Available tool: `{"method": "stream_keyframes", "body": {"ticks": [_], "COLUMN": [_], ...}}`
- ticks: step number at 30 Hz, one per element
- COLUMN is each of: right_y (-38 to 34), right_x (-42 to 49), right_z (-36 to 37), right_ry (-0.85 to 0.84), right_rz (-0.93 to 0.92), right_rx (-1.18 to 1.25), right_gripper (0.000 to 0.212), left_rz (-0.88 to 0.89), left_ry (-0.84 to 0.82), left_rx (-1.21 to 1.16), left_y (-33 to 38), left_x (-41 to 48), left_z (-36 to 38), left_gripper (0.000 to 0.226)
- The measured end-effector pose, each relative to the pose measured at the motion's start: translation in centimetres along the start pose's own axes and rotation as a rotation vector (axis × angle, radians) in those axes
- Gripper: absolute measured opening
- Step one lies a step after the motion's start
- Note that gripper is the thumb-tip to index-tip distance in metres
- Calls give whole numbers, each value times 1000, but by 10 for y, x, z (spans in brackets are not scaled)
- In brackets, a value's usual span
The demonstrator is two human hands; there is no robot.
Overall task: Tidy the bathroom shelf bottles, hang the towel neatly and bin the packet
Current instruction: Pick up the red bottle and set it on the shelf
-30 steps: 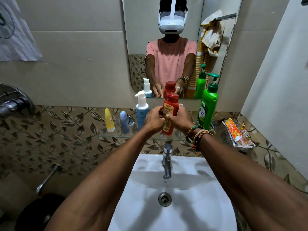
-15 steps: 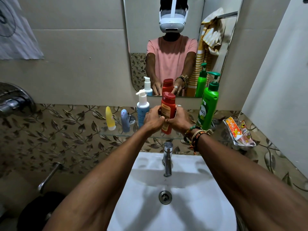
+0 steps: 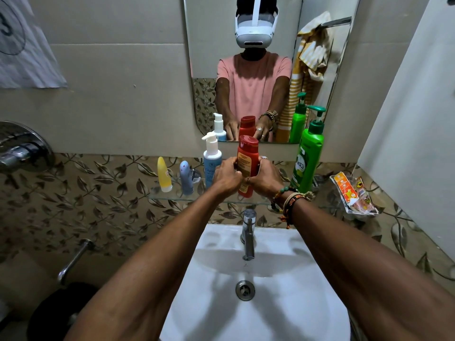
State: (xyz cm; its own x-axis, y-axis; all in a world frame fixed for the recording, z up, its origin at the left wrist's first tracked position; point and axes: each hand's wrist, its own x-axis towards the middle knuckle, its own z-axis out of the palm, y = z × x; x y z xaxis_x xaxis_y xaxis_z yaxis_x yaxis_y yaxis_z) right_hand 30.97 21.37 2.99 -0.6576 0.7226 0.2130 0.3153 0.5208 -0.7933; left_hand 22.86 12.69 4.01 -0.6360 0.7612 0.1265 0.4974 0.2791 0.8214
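A white basin [image 3: 283,316] carries a chrome tap [image 3: 248,238] at its back edge. Behind the basin runs a leaf-patterned tile band [image 3: 98,193]; higher above the basin are plain beige tiles [image 3: 110,82] and a mirror [image 3: 209,57].

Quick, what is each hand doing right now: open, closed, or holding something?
Left hand: closed, fingers curled round the red bottle.
Right hand: closed, gripping the same red bottle.

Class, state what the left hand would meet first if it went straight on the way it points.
The red bottle, which the left hand grips; past it, probably the wall, depth unclear.
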Motion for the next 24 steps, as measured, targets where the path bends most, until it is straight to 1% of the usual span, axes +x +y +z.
{"method": "stream_keyframes", "body": {"ticks": [6, 11, 15, 18, 21, 22, 24], "right_y": [2, 2, 2, 1, 2, 3, 7], "right_x": [0, -1, -6, -12, -18, -20, -24], "right_z": [1, 0, -3, -7, -12, -14, -18], "right_ry": [-1, 6, 10, 41, 69, 82, 131], "right_rz": [12, 60, 105, 113, 135, 142, 144], "right_rx": [-7, -19, -28, -58, -65, -68, -74], "right_gripper": [47, 52, 57, 59, 68, 70, 64], "left_rz": [31, 67, 80, 95, 103, 127, 223], "left_ry": [17, 81, 91, 177, 281, 316, 388], "left_rx": [28, 71, 87, 97, 85, 81, 70], "left_y": [-3, -2, -1, -1, 1, 2, 6], "left_x": [-3, -6, -7, -9, -12, -13, -16], "left_z": [1, 0, -2, -1, 0, 0, -1], "left_gripper": [43, 35, 33, 32, 33, 31, 25]}}
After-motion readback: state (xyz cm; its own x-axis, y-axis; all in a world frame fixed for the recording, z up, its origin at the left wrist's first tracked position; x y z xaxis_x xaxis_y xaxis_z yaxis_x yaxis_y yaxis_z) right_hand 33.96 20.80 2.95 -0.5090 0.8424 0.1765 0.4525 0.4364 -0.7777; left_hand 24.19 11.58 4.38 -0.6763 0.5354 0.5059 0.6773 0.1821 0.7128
